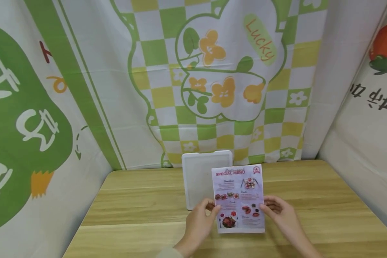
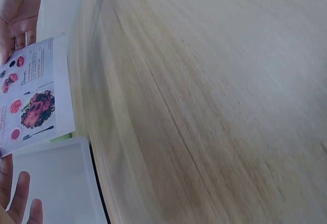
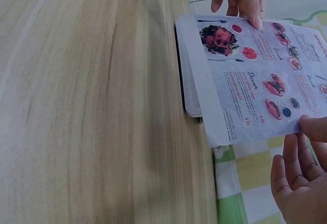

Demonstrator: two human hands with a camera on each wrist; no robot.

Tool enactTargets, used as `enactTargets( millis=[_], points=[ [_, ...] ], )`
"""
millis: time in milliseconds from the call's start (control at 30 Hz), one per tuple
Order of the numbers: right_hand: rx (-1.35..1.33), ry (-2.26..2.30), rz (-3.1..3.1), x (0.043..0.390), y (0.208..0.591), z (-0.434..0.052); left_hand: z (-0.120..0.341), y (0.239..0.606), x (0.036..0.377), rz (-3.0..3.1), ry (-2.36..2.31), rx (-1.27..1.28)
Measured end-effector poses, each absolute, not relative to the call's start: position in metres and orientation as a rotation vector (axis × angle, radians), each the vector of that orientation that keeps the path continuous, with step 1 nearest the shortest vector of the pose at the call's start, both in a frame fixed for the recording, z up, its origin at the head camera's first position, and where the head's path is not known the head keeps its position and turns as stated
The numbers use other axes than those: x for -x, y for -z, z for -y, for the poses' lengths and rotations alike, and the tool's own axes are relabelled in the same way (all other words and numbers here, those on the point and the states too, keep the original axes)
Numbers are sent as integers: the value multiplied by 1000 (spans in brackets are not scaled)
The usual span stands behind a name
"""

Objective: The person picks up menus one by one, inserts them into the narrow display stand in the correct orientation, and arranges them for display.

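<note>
I hold a paper menu [image 1: 238,199] headed "Special Menu", with food pictures, upright over the wooden table [image 1: 138,215]. My left hand [image 1: 213,209] pinches its lower left edge, and my right hand [image 1: 268,207] pinches its lower right edge. In the right wrist view the menu [image 3: 260,81] shows with my right thumb on its front and the fingers of the right hand [image 3: 301,157] behind; the left hand [image 3: 245,4] grips the far edge. In the left wrist view the menu [image 2: 33,96] is at the left. Behind it stands a white tray [image 1: 196,179].
The white tray [image 2: 56,183] leans near the back of the table against a green and yellow checked cloth [image 1: 213,89]. Printed cloths wall in the left [image 1: 35,125] and right [image 1: 367,118] sides. Bare wood lies on both sides of my hands.
</note>
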State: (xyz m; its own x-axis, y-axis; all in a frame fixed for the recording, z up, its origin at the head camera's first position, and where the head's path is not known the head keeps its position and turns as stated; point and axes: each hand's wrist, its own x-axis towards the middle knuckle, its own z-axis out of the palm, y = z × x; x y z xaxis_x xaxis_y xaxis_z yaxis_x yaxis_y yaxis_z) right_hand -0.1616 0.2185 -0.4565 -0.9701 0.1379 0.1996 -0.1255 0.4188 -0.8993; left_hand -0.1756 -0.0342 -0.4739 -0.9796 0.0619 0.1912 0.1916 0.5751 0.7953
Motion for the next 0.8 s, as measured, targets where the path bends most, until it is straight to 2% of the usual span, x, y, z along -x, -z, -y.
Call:
enactTargets(
  millis=[800],
  points=[
    [-148, -1641, 2324, 190, 439, -175, 76, 451, 183, 2592, 1262, 140]
  ],
)
